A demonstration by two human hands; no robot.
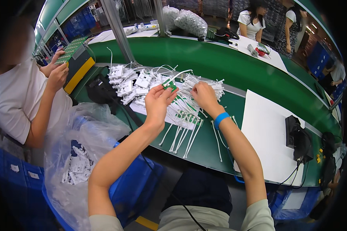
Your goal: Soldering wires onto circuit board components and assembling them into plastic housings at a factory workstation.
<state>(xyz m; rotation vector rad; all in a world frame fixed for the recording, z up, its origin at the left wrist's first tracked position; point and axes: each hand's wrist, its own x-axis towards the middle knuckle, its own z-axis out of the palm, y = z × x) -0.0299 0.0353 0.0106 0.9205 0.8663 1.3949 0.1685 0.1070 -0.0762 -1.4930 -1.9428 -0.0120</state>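
My left hand [158,104] is closed on a small green circuit board [170,85], raised above the bench, with a white cable rising from it to the right. Just to the right, my right hand [205,97] has its fingertips drawn together at the near side of a bundle of white cables [216,87]. What those fingertips hold, if anything, is hidden. Below both hands lie several green boards with white cables [187,134] trailing toward the bench's near edge. White plastic housings [125,85] are heaped left of my left hand.
A large white sheet [258,131] covers the bench at right, with a black device [295,133] and cords on it. A plastic-lined blue bin [79,165] of white parts stands lower left. A co-worker at left holds a green panel [70,50]. A metal post [117,30] rises behind.
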